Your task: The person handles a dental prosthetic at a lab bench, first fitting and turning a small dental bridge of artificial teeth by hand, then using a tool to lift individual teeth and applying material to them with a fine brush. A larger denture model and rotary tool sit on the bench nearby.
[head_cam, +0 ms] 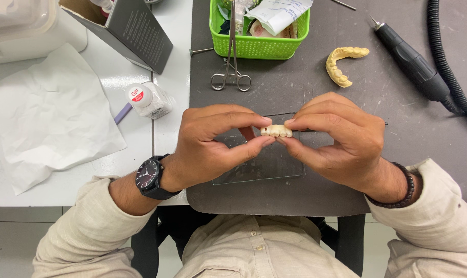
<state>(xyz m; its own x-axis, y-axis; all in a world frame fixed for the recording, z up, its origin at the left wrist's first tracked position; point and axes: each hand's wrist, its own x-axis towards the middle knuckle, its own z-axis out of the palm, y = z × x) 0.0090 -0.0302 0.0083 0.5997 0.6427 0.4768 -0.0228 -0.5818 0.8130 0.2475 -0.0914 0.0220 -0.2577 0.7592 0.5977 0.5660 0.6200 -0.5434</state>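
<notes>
A small cream dental bridge [276, 131], a short row of joined teeth, is pinched between both hands above a dark grey mat [346, 103]. My left hand [213, 144] grips its left end with thumb and forefinger; a black watch is on that wrist. My right hand [336, 139] holds the right end the same way and wears a dark bead bracelet. Under the hands lies a clear glass slab [264, 167].
A yellow dental arch cast [342, 62] lies beyond the right hand. A black handpiece [411, 62] with hose is at the far right. A green basket [259, 44], metal forceps [232, 77], a small jar [148, 99], white paper [48, 118] and a dark box [136, 31] sit behind and left.
</notes>
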